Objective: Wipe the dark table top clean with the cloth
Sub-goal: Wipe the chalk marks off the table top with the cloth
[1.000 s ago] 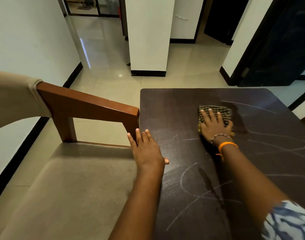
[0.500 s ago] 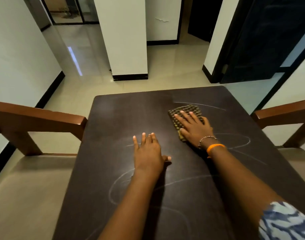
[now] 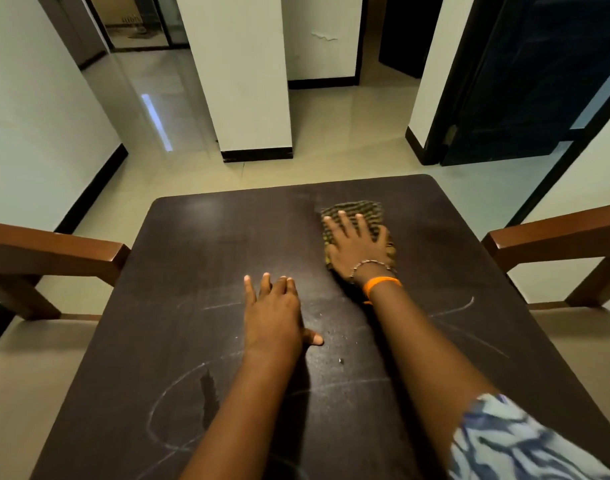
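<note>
The dark brown table top [image 3: 199, 265] fills the lower middle of the head view. White chalk curves cross its near half, with a few crumbs near the centre. A checked yellow-and-dark cloth [image 3: 365, 211] lies flat on the far right part of the table. My right hand [image 3: 357, 245], with a bead bracelet and an orange band at the wrist, presses flat on the cloth and covers its near half. My left hand [image 3: 274, 315] rests palm down on the bare table near the centre, fingers slightly apart, holding nothing.
A brown wooden chair arm [image 3: 57, 251] stands at the table's left side and another chair arm [image 3: 552, 233] at its right, both with beige seats. Beyond the far edge lie a pale tiled floor, a white pillar [image 3: 241, 74] and a dark door [image 3: 532, 77].
My view has swung right, so the table is centred. My right hand has pushed the cloth toward the far edge, and chalk lines there are gone. My left hand moved from the left edge to the centre.
</note>
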Action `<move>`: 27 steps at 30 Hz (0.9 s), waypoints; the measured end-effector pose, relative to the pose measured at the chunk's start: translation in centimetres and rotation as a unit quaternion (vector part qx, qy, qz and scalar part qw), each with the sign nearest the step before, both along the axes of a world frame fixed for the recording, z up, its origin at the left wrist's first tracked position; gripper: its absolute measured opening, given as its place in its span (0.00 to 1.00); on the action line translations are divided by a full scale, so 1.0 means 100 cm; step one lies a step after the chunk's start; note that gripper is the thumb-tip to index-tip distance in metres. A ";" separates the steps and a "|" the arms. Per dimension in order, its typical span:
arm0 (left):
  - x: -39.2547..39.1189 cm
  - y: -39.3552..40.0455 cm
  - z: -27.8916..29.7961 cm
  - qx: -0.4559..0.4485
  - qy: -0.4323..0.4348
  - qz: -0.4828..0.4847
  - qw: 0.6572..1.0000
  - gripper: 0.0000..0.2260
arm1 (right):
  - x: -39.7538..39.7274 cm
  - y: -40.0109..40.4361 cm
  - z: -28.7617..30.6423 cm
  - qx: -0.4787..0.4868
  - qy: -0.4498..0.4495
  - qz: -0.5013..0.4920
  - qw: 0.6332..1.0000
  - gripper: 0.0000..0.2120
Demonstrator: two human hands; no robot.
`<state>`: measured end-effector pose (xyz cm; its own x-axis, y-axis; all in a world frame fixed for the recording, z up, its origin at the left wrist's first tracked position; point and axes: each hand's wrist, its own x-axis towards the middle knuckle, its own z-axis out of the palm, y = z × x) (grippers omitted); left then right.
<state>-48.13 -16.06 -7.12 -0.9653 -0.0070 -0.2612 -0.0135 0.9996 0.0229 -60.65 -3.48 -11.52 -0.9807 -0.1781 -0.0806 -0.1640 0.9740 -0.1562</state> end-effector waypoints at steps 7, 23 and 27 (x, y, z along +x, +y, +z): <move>0.001 0.003 0.004 -0.038 -0.012 0.000 0.999 0.46 | -0.023 -0.037 0.005 0.015 0.008 0.179 0.984 0.24; -0.041 0.021 0.001 -0.043 -0.008 -0.008 0.999 0.43 | -0.077 0.090 -0.001 -0.007 -0.004 -0.130 0.992 0.25; -0.043 0.023 0.000 -0.062 -0.012 -0.008 0.998 0.44 | -0.089 -0.018 -0.005 -0.010 0.000 0.036 0.999 0.25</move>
<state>-52.45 -13.77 -7.15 -0.9590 -0.0249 -0.2822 0.0041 0.9948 -0.1016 -69.53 -5.26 -12.01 -0.9652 -0.2503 -0.0752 -0.2342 0.9561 -0.1760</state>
